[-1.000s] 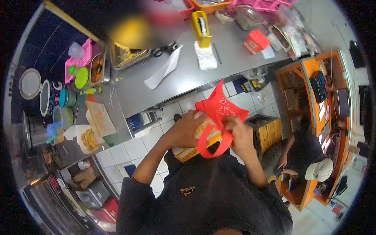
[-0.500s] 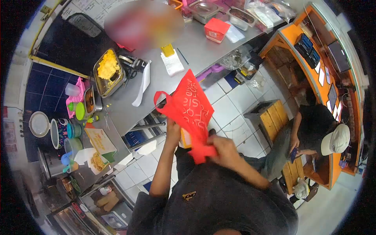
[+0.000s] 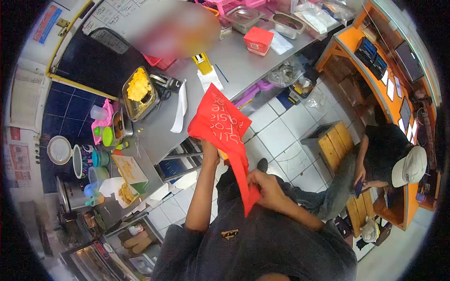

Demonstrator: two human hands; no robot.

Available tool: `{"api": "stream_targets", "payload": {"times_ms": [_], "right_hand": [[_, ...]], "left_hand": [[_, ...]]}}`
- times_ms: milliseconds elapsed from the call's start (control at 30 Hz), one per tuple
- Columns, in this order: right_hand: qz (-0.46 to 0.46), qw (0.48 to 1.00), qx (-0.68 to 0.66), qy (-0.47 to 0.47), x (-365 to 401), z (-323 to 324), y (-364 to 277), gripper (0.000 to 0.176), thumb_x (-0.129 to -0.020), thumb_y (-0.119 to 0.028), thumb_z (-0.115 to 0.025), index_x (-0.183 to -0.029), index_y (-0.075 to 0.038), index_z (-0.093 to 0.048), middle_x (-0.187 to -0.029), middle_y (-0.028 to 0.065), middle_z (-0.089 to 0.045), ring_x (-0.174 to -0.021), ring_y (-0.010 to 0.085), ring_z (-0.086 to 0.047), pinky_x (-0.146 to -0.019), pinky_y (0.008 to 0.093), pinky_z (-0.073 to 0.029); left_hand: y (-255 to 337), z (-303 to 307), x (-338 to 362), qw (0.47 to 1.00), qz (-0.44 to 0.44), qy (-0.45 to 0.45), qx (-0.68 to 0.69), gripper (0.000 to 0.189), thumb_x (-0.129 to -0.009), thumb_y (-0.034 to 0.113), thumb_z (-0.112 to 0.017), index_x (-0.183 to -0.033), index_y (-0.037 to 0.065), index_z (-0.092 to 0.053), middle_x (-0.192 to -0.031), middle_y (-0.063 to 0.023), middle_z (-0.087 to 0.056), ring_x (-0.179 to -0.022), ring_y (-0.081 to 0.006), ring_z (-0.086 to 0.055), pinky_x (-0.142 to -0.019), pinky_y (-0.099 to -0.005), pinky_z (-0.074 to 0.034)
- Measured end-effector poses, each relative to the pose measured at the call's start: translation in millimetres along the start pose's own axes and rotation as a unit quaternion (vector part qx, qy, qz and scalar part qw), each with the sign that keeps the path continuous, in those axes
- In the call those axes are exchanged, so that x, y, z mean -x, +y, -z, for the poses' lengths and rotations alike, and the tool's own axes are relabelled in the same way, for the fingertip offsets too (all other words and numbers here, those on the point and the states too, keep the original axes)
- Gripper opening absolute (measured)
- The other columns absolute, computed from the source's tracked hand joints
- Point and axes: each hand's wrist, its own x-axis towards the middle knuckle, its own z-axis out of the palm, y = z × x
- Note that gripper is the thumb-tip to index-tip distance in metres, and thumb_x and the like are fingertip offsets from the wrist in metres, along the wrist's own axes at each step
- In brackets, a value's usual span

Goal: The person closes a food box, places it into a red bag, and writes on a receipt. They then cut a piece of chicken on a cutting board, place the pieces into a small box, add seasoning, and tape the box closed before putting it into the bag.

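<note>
In the head view, the red tote bag [image 3: 219, 119] hung in front of the person's torso, between the body and the counter [image 3: 239, 70]. Its long axis ran slantwise: the broad part with white lettering lay beyond the hands, toward the counter and somewhat to the left, while the narrow end tapered back toward the dark shirt [image 3: 276, 234]. The right hand [image 3: 268, 189] was at that narrow end, close to the body, its fingers closed on the red cloth. The left hand [image 3: 210, 153] was up against the underside of the broad part, nearer to the lettering than the right; the bag hid its fingers, so whether they gripped anything could not be told. A small yellow-orange edge [image 3: 223, 154] showed just beside the left hand, mostly covered by the bag, too little to identify. Past the bag, on the counter, a slip of printed paper [image 3: 212, 80] lay partly under a yellow tape dispenser [image 3: 202, 63], and a loose white sheet [image 3: 180, 110] lay to the left, near the metal tray [image 3: 149, 104] of yellow food [image 3: 139, 85].
</note>
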Motion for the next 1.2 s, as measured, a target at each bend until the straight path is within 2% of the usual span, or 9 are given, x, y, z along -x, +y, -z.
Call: {"api": "stream_targets", "payload": {"times_ms": [300, 400, 467, 600, 700, 733, 867, 967, 1200], "right_hand": [[-0.003, 0.959, -0.17, -0.227, -22, 5, -19, 0.024, -0.076, 0.002, -0.07, -0.094, 0.0, -0.056, -0.09, 0.0132, -0.065, -0.085, 0.0257, -0.067, -0.074, 0.037, -0.052], [0.002, 0.909, -0.27, -0.317, -24, 23, 0, 0.034, -0.085, -0.003, -0.069, -0.116, -0.002, -0.055, -0.098, 0.0091, -0.064, -0.092, 0.0168, -0.063, -0.077, 0.0339, -0.052], [0.002, 0.867, -0.319, -0.384, -33, 47, 30, 0.034, -0.089, -0.012, -0.07, -0.117, -0.002, -0.053, -0.105, 0.0091, -0.065, -0.101, 0.0189, -0.062, -0.094, 0.0323, -0.048], [-0.212, 0.887, -0.394, 0.112, -62, -5, 130, 0.048, -0.096, -0.033, -0.062, -0.132, -0.004, -0.048, -0.102, 0.0084, -0.063, -0.093, 0.0179, -0.062, -0.08, 0.0332, -0.052], [-0.332, 0.83, -0.447, 0.036, -89, -25, 125, 0.048, -0.098, -0.039, -0.058, -0.128, -0.003, -0.053, -0.105, 0.0096, -0.064, -0.087, 0.021, -0.063, -0.08, 0.0377, -0.052], [-0.255, 0.921, -0.294, 0.028, -100, -37, 125, 0.045, -0.098, -0.039, -0.057, -0.123, -0.001, -0.059, -0.103, 0.0127, -0.066, -0.087, 0.0253, -0.065, -0.082, 0.0411, -0.051], [-0.178, 0.965, -0.166, 0.097, -95, -81, 173, 0.041, -0.099, -0.038, -0.056, -0.119, -0.003, -0.063, -0.097, 0.0134, -0.068, -0.091, 0.0271, -0.066, -0.084, 0.0386, -0.051], [-0.126, 0.972, -0.129, 0.151, -73, -92, 188, 0.029, -0.104, -0.027, -0.048, -0.117, -0.003, -0.059, -0.084, 0.0001, -0.066, -0.073, 0.0112, -0.06, -0.064, 0.0308, -0.051], [-0.336, 0.836, -0.43, -0.052, -47, -78, 115, 0.03, -0.105, -0.029, -0.046, -0.117, -0.004, -0.058, -0.089, 0.006, -0.067, -0.075, 0.0165, -0.066, -0.065, 0.0331, -0.056]], "left_hand": [[-2, 8, -10, 0.992, -0.002, -0.029, 0.124, 0.042, -0.102, 0.029, -0.049, -0.138, 0.007, -0.045, -0.129, -0.0094, -0.058, -0.109, -0.0234, -0.064, -0.091, -0.0399, -0.056], [21, 0, 10, 0.996, 0.009, -0.035, 0.079, 0.043, -0.104, 0.032, -0.043, -0.139, 0.007, -0.045, -0.132, -0.0108, -0.057, -0.111, -0.025, -0.063, -0.092, -0.041, -0.056], [21, 24, 2, 0.977, -0.103, -0.108, -0.151, 0.046, -0.104, 0.036, -0.041, -0.139, 0.006, -0.044, -0.133, -0.0118, -0.056, -0.113, -0.0255, -0.062, -0.093, -0.0417, -0.056], [33, 9, 8, 1.0, -0.02, -0.02, 0.007, 0.053, -0.102, 0.044, -0.044, -0.14, 0.007, -0.042, -0.133, -0.0113, -0.055, -0.113, -0.0247, -0.062, -0.092, -0.0415, -0.056], [12, 32, -9, 0.998, -0.034, -0.034, -0.029, 0.055, -0.101, 0.044, -0.045, -0.141, 0.007, -0.042, -0.132, -0.0108, -0.055, -0.112, -0.0244, -0.062, -0.092, -0.0411, -0.056], [7, 39, -14, 0.997, -0.039, -0.041, -0.048, 0.055, -0.101, 0.044, -0.046, -0.141, 0.007, -0.041, -0.132, -0.0105, -0.056, -0.112, -0.0242, -0.062, -0.092, -0.0409, -0.055], [14, 23, -9, 0.992, -0.065, -0.053, -0.09, 0.055, -0.1, 0.043, -0.049, -0.14, 0.006, -0.042, -0.129, -0.0086, -0.056, -0.11, -0.0232, -0.062, -0.092, -0.041, -0.054], [-5, 54, -28, 1.0, -0.025, -0.003, -0.016, 0.048, -0.101, 0.038, -0.047, -0.132, 0.002, -0.047, -0.122, -0.0122, -0.058, -0.107, -0.0251, -0.061, -0.09, -0.0437, -0.052], [-3, 40, -29, 0.989, -0.06, 0.018, -0.132, 0.04, -0.097, 0.031, -0.05, -0.12, -0.001, -0.054, -0.117, -0.0198, -0.058, -0.104, -0.033, -0.059, -0.086, -0.0486, -0.05]]}}
